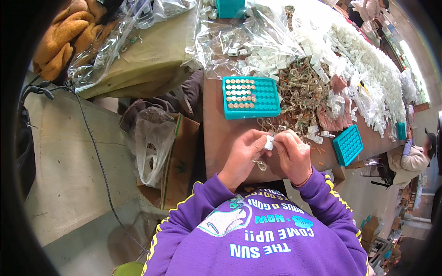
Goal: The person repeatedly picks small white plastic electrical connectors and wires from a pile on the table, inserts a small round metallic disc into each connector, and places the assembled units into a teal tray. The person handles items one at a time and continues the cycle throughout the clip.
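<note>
Over the near edge of the brown table, my left hand pinches a small white plastic piece between thumb and fingers. My right hand has its fingertips pressed together right beside that piece; what they grip is too small to make out. A thin looped wire hangs below my left fingers. Just beyond my hands lies a teal tray, its left part filled with rows of round copper-coloured discs. Past my right hand, a second teal tray shows bare pockets.
A heap of tangled wire loops lies beyond my hands. White plastic pieces pile up along the table behind it, with clear plastic bags nearby. A cardboard box stands at the left. Another person sits at the far right.
</note>
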A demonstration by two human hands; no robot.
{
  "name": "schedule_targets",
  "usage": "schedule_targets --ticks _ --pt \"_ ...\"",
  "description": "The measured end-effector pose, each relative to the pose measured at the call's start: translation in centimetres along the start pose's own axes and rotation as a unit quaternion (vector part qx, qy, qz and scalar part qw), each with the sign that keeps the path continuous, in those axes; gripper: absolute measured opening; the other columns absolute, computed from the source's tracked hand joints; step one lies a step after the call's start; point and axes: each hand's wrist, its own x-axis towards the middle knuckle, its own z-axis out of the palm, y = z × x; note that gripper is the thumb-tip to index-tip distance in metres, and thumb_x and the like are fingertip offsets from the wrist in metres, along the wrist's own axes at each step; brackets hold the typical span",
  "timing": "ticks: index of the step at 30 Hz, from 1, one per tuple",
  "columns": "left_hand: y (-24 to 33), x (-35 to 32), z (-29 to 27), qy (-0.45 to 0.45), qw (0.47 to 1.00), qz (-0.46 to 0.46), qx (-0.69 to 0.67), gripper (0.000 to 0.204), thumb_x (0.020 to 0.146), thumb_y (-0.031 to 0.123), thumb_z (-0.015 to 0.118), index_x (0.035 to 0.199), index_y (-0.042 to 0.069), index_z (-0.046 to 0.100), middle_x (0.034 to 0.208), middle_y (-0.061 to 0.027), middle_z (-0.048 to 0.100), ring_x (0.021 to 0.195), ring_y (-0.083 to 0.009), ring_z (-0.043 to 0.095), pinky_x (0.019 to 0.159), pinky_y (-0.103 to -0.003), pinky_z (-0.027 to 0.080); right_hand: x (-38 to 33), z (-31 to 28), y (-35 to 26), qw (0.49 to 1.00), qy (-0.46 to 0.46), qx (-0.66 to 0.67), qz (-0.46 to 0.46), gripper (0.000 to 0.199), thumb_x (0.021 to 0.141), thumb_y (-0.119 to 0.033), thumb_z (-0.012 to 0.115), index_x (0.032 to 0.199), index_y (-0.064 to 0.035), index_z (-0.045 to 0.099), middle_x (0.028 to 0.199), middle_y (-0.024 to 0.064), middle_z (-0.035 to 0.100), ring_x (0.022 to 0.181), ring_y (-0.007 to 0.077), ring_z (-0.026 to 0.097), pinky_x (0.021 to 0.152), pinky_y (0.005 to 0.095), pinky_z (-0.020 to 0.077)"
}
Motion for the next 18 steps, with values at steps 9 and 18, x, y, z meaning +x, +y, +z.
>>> schedule_targets --ticks 9,18 --pt "0.5 -1.0 1.4 0.038 0.986 0.031 0.157 0.02 0.096 0.017 0.061 0.107 0.0 0.061 0.098 -0.0058 0.066 0.087 -0.0128 0.062 0.079 -0.027 0.049 -1.2 0.0 0.3 0.998 0.039 0.022 0.035 0.016 0.083 0.002 0.066 0.097 -0.0008 0.061 0.087 0.0126 0.063 0.07 0.0249 0.066 0.062 0.0311 0.0523" --pt "9.9 7.0 3.9 0.095 0.329 0.471 0.813 0.038 0.083 0.021 0.069 0.121 0.021 0.064 0.101 -0.0073 0.068 0.095 -0.0306 0.062 0.093 -0.045 0.043 -4.8 -2.3 -0.2 0.968 0.15 0.11 0.17 0.016 0.086 -0.002 0.067 0.101 0.0026 0.064 0.086 0.0097 0.065 0.076 0.0149 0.067 0.068 0.0265 0.0522"
